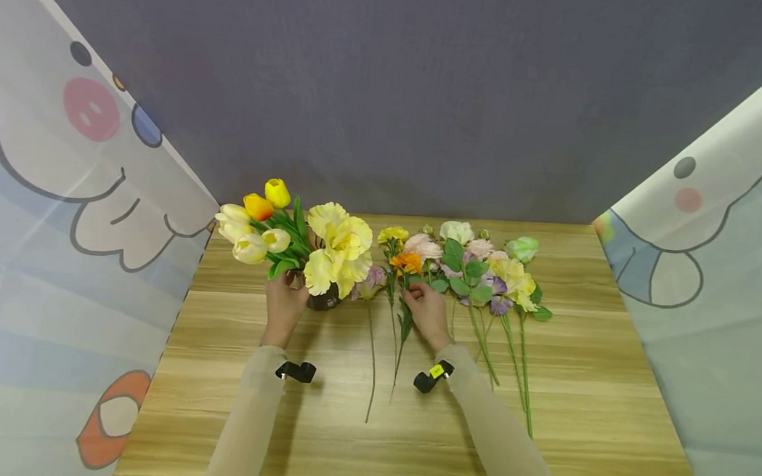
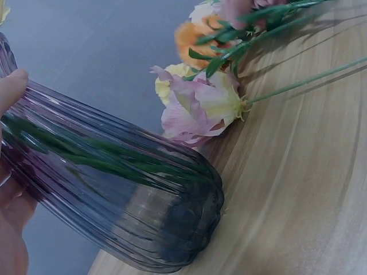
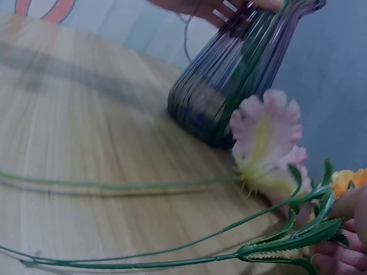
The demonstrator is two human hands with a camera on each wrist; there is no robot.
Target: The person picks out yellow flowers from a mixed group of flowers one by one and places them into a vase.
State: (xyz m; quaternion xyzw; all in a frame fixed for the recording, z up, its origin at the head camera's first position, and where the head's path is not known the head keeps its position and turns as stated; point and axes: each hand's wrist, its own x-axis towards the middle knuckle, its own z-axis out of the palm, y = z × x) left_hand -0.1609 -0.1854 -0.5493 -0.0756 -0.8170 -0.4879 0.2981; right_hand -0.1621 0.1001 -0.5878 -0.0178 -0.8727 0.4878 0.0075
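My left hand (image 1: 285, 305) grips a ribbed, see-through glass vase (image 2: 132, 189) round its upper part. The vase stands on the table with green stems inside. Out of its mouth rise yellow and orange tulips (image 1: 251, 247) and a large pale yellow flower (image 1: 340, 244). My right hand (image 1: 426, 312) pinches the leafy green stem of an orange flower (image 1: 408, 262), just below the bloom. Between the hands lies a pink-purple flower (image 2: 198, 109) beside the vase's base, its stem along the tabletop. A small yellow flower (image 1: 393, 235) lies behind the orange one.
Several loose flowers lie to the right of my right hand, among them a white bloom (image 1: 457, 232), a yellow one (image 1: 514, 281) and a green one (image 1: 522, 248). Their stems point toward me on the wooden table (image 1: 354, 455). A grey wall (image 1: 389, 100) closes off the back.
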